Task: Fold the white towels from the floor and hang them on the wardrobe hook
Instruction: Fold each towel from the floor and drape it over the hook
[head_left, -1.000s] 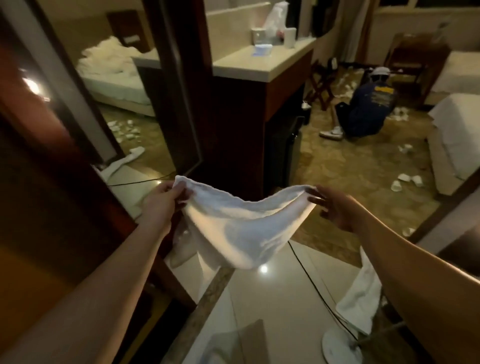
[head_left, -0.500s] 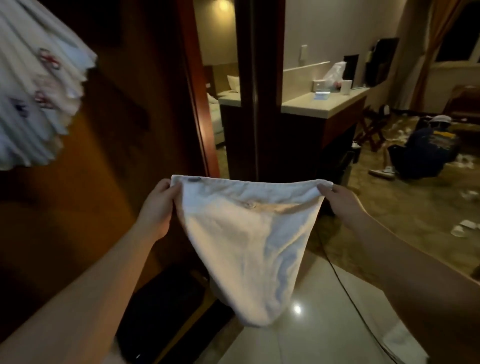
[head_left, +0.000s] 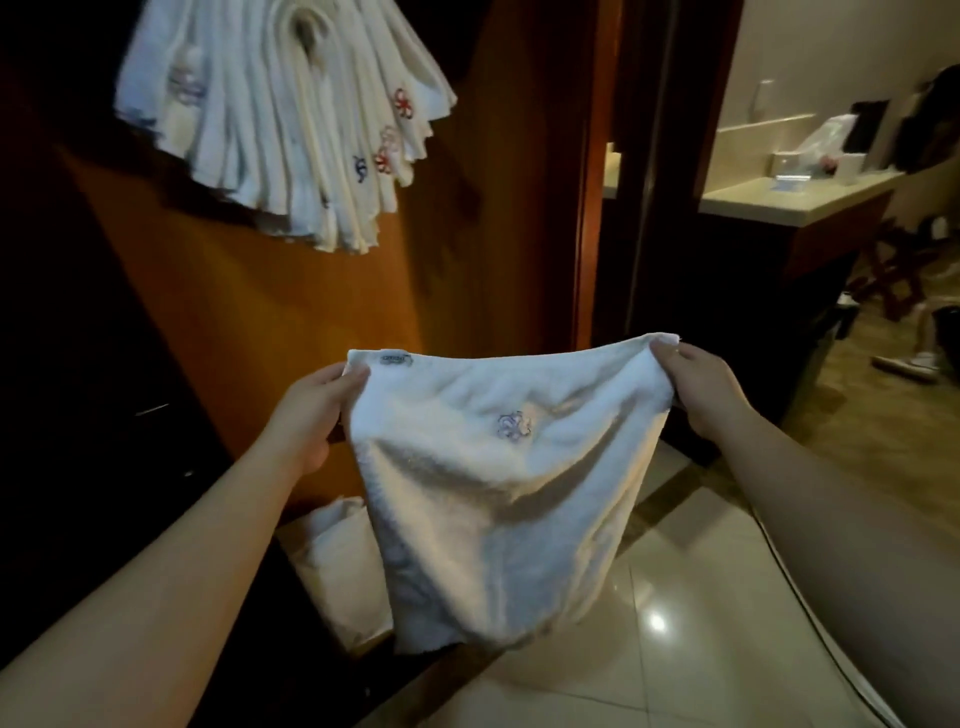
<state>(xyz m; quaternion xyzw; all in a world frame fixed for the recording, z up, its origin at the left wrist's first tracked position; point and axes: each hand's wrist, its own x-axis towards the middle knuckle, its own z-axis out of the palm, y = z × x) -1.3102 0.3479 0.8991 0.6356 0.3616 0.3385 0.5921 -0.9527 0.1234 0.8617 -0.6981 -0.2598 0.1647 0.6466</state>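
View raised and nearer the wardrobe panel (head_left: 291, 322) since half a second ago: hung towel bundle (head_left: 280, 119) now fully in sight, upper left. White towel (head_left: 498, 483): held chest-high, sagging between hands. Left hand (head_left: 317, 415) and right hand (head_left: 701, 389): each pinching one top corner.

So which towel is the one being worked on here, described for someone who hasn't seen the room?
Start at the orange-brown wardrobe panel, where a fan of white towels hangs. Below it, the towel in hand is stretched between the left hand and right hand. Unlike the hung ones, it is spread open, with a pale blue embroidered emblem.
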